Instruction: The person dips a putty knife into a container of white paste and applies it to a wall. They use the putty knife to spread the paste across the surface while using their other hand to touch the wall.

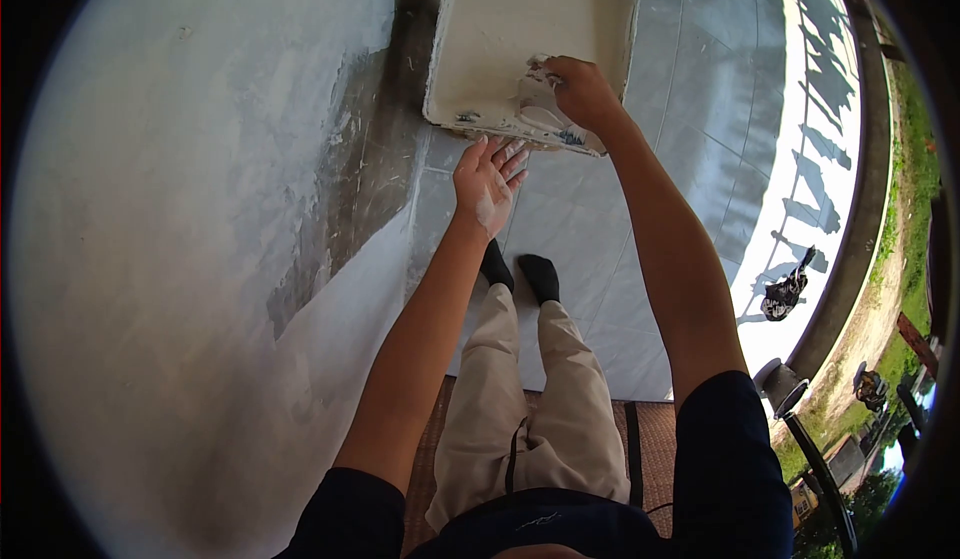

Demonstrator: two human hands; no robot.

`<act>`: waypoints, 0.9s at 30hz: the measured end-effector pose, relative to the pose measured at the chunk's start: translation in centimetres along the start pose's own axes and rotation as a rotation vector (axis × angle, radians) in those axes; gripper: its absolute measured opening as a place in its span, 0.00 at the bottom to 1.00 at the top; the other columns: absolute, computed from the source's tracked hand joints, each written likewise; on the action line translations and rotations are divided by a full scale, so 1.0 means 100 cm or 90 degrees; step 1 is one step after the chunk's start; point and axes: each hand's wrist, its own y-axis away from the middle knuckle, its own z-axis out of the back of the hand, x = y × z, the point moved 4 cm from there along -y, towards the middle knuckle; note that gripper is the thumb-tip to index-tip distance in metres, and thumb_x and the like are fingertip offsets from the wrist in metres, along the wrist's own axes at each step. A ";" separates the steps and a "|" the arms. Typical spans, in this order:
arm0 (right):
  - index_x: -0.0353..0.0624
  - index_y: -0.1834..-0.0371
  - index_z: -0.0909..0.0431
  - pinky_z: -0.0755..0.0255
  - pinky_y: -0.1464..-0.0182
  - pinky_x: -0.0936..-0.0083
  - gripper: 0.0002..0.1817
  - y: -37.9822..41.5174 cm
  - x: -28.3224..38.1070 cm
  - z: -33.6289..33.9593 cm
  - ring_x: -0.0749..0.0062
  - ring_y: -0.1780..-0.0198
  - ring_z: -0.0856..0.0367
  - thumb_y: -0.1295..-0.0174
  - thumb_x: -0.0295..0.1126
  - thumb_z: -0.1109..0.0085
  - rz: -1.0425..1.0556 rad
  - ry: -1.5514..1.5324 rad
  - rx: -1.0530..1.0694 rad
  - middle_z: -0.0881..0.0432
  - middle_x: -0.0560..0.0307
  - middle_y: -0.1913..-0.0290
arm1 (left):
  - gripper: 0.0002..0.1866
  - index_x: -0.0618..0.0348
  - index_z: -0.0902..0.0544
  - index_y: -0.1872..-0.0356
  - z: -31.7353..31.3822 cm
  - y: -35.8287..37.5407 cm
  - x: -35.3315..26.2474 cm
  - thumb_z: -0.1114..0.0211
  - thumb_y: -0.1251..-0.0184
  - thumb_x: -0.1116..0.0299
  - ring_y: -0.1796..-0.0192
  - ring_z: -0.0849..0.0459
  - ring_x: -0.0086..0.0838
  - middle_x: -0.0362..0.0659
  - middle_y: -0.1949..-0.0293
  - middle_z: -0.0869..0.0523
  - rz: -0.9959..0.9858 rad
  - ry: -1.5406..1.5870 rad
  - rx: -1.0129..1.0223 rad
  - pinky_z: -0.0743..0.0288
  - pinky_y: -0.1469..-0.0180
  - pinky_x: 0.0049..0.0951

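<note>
A large rectangular tray (432,84) holds a smooth layer of off-white putty or paint, with crusted residue along its rim. My right hand (585,91) is over the tray's near right part, its fingers closed on a scraper (540,99) coated in the same off-white stuff. The scraper's lower part lies against the putty; its exact shape is blurred by the coating. My left hand (488,184) is just below the tray's near edge, palm up and fingers spread, with white smears on the palm and fingertips. Nothing lies in it.
On the left rises a wall (180,179), partly coated white, with a bare grey patch (350,159). Grey tiles (580,219) cover the floor under my feet. A dark crumpled item (785,294) lies on the sunlit strip at right, near a ledge and grass.
</note>
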 end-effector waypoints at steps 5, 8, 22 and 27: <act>0.40 0.50 0.19 0.26 0.48 0.62 0.24 0.001 -0.009 -0.008 0.44 0.53 0.19 0.53 0.20 0.50 -0.033 -0.036 0.035 0.17 0.38 0.56 | 0.34 0.62 0.35 0.35 -0.002 0.002 0.000 0.51 0.33 0.46 0.32 0.36 0.40 0.50 0.37 0.29 0.003 -0.022 0.003 0.50 0.31 0.40; 0.42 0.48 0.19 0.26 0.48 0.63 0.25 -0.004 -0.014 -0.009 0.45 0.53 0.19 0.53 0.21 0.50 -0.107 -0.052 0.114 0.17 0.39 0.54 | 0.35 0.63 0.37 0.33 0.000 0.003 0.000 0.52 0.33 0.46 0.31 0.37 0.40 0.50 0.35 0.31 0.003 -0.026 0.006 0.51 0.30 0.40; 0.40 0.45 0.20 0.26 0.48 0.67 0.25 0.018 -0.016 0.024 0.53 0.54 0.17 0.50 0.21 0.49 -0.157 -0.136 0.135 0.16 0.41 0.53 | 0.33 0.58 0.33 0.36 -0.003 0.034 0.005 0.49 0.35 0.45 0.36 0.33 0.34 0.46 0.38 0.26 -0.024 -0.055 -0.023 0.47 0.34 0.36; 0.36 0.43 0.23 0.27 0.48 0.70 0.22 0.037 0.014 0.042 0.62 0.54 0.18 0.44 0.20 0.47 -0.144 -0.351 0.075 0.16 0.48 0.51 | 0.29 0.54 0.30 0.41 -0.010 0.065 -0.005 0.48 0.35 0.45 0.39 0.30 0.32 0.44 0.41 0.23 -0.076 -0.057 -0.025 0.44 0.37 0.35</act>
